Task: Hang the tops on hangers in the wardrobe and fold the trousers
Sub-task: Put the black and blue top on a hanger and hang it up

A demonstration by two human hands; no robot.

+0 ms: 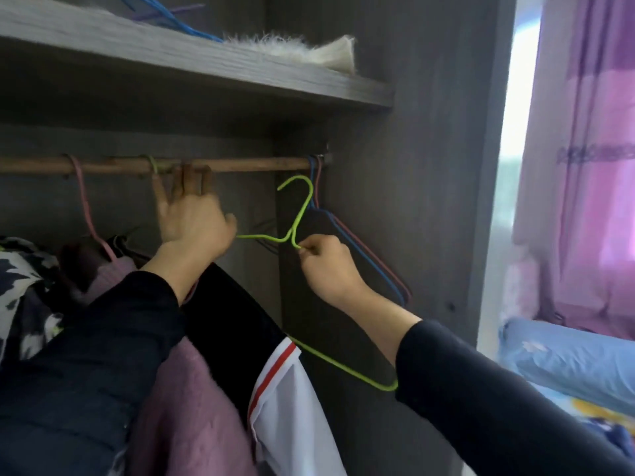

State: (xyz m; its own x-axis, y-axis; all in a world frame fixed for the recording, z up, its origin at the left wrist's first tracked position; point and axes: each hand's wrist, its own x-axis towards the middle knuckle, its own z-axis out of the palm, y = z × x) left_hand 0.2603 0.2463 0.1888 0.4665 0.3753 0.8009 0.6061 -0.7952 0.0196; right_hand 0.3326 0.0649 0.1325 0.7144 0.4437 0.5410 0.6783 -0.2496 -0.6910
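A: What does the right hand (326,269) have hold of?

B: It pinches the neck of a green hanger (302,207) between the thumb and curled fingers. The hook rises just above the hand and hangs free, a little below the rod (247,164), not over it.

A: And the top?

B: The top (285,389), black with a white panel and a red stripe, hangs on that hanger, below the hand and to its left. The hanger's bare right corner shows under the wrist.

A: The left hand?

B: The left hand (192,218) is raised with its back to the camera. Its fingers are straight, their tips up at the rod, and it holds nothing. Whether they press the rod or only touch it, I cannot tell.

A: What is beside it?

B: Just left of its fingers a second green hook (153,166) sits over the rod. Farther left a pink hanger (86,207) runs down into mauve cloth (192,407).

A: And right of the right hand?

B: Two bare hangers (369,257), one blue and one red, hang from the rod's end. Above both hands a shelf (206,67) carries something pale and furry (292,46).
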